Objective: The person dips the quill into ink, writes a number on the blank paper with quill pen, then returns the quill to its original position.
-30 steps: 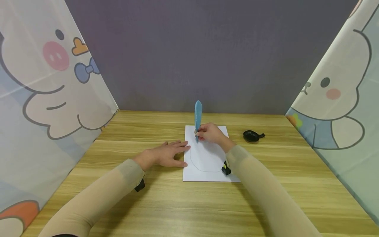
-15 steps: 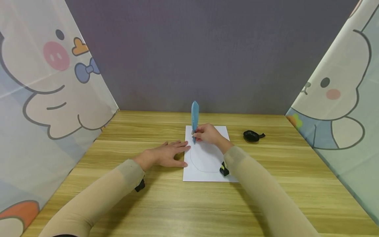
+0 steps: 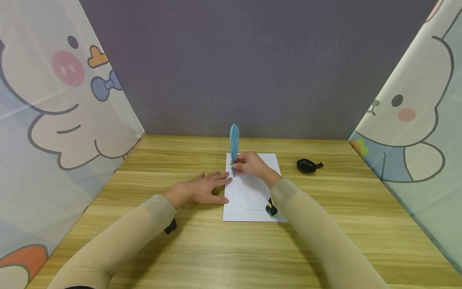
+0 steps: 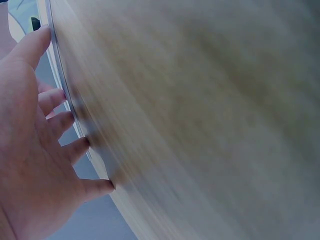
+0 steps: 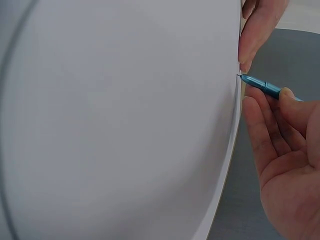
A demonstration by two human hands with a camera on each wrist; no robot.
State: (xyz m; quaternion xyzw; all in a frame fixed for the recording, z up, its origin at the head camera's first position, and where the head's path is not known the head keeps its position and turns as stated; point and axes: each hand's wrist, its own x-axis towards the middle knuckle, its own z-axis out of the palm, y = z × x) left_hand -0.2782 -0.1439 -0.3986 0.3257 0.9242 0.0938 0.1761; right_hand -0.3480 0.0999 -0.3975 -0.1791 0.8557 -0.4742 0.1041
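Observation:
My right hand [image 3: 250,163] pinches a blue feather-shaped pen [image 3: 234,142], which stands nearly upright with its tip at the left part of a white sheet of paper [image 3: 252,192]. In the right wrist view the blue pen barrel [image 5: 262,87] lies between thumb and fingers, its point right at the paper. A thin curved line [image 3: 249,209] runs down the sheet's left side and along its lower part. My left hand [image 3: 205,188] rests with spread fingers on the table and the sheet's left edge. Its fingertips touch the surface in the left wrist view.
On the wooden table [image 3: 202,249], right of the paper, lies a small black oval object with a short tail [image 3: 306,165]. A grey panel [image 3: 231,68] stands behind the table. Cartoon-printed cloths [image 3: 61,132] hang at both sides.
My right hand has moved the feather pen a little to the left and slightly toward me across the paper. The left hand stays in place.

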